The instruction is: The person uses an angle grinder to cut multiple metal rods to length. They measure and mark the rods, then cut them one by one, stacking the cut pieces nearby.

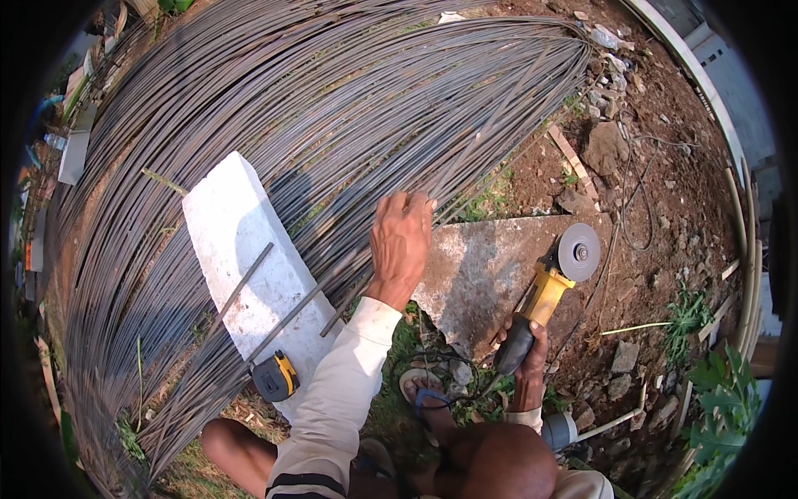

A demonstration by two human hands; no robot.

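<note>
My left hand [401, 245] is closed on a steel rod [341, 312] above a large bundle of long, bent rods [349, 108]. My right hand [525, 349] grips a yellow and black angle grinder [549, 295], its disc [579, 249] facing up, above a rusty, pale flat sheet [470, 274]. A white block [233, 216] lies on the bundle at left, with short rod pieces [249, 283] across it. A black and yellow tape measure [274, 378] sits on the block's lower part.
Soil with rubble [623, 358], a wooden strip [573, 162] and a cable [640, 208] lie to the right, near green plants [715, 416] and long poles [748, 266]. A grey pipe fitting [559, 430] is at lower right. My bent legs and sandalled foot [428, 399] are below.
</note>
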